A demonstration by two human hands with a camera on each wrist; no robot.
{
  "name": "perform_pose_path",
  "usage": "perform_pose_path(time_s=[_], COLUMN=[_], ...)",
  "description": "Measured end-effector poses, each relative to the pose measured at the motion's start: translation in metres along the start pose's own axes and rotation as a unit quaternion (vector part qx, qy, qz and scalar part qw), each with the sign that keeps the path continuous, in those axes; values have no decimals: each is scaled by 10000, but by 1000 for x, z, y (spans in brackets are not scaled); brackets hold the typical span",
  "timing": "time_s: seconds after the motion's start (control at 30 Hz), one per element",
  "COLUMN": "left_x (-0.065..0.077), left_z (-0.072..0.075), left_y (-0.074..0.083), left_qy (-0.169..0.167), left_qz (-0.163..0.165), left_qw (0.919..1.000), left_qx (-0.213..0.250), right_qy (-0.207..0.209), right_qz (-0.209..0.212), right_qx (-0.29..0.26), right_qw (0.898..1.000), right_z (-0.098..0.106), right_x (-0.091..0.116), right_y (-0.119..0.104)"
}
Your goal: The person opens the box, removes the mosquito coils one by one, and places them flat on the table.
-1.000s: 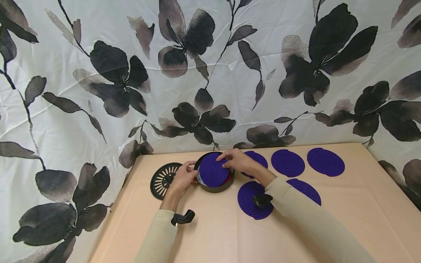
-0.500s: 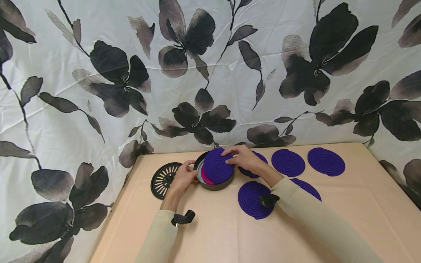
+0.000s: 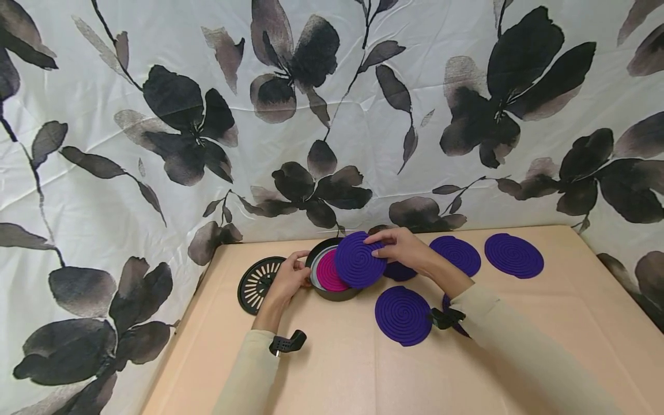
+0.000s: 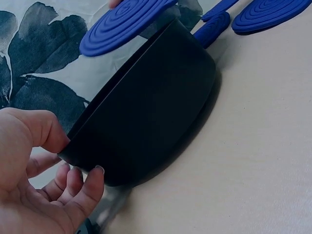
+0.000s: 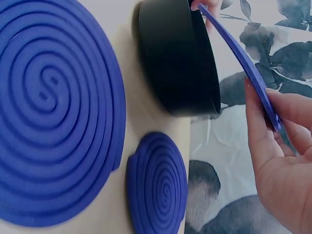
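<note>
Lifting purple coil (image 3: 359,260) off tin (image 3: 332,291) w/ right hand (image 3: 399,246) pinch; pink coil (image 3: 329,272) now exposed, left hand (image 3: 288,278) gripping rim.

Bare table (image 3: 332,369) lies open in front, while purple mats (image 3: 403,315) crowd the right of the black tin (image 3: 332,291).

A slotted black lid (image 3: 255,284) lies flat at the left of a tan table (image 3: 337,369). Purple spiral mats lie to the right: one near the front (image 3: 403,315), two at the back (image 3: 456,255) (image 3: 514,255). Behind hangs a white cloth with dark flowers (image 3: 171,121).
</note>
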State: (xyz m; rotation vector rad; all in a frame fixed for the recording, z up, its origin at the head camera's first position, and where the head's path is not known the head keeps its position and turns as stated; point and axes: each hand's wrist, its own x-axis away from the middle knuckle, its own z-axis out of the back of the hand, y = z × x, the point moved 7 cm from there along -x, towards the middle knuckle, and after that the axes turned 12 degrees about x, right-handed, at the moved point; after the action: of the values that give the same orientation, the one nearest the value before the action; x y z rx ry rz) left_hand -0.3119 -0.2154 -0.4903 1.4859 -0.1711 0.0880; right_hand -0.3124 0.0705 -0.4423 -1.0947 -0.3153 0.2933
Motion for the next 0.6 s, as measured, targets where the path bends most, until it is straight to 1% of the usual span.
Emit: perform_pose_path(time_s=[0.13,0.3,0.6], left_x=[0,1,5], left_z=[0,1,1], left_y=[0,-1,-1], left_qy=[-76,-146,-206], left_qz=[-30,-40,-59], left_qw=[10000,9999,9997], left_qx=[-16,74,128], right_qy=[-126,-195,-14], right_qz=[124,248,186], right_qx=[-8,72,314], right_qw=[9998,9995,9993], right_z=[7,15,31], right_x=[11,25,49], right_y=[0,-3,4])
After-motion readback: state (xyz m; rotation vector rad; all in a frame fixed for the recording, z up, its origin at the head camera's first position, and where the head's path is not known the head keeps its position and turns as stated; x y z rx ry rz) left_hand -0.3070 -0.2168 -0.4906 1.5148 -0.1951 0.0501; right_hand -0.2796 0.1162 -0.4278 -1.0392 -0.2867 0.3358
